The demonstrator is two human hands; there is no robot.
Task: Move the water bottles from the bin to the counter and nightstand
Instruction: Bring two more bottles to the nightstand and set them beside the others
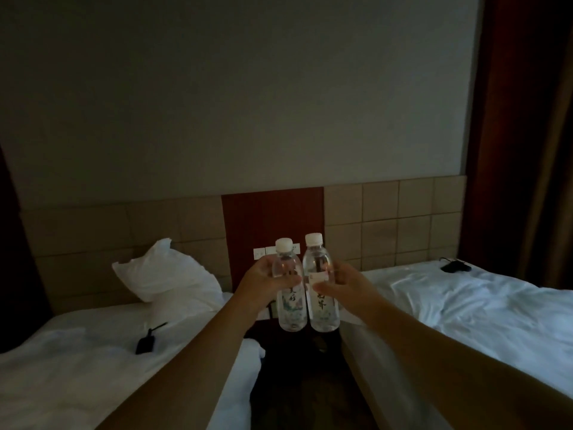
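Two clear water bottles with white caps stand upright side by side in front of me, held out over the gap between two beds. My left hand (263, 282) grips the left bottle (290, 305) around its upper body. My right hand (342, 285) grips the right bottle (324, 308) the same way. The dark nightstand (269, 328) lies just below and behind the bottles, mostly hidden by them and my arms. No bin is in view.
A white bed (77, 367) with a pillow (167, 274) and a small black device (145, 342) lies on the left. Another white bed (465, 305) with a dark object (455, 266) is on the right. A wall switch panel (263, 252) sits behind the bottles.
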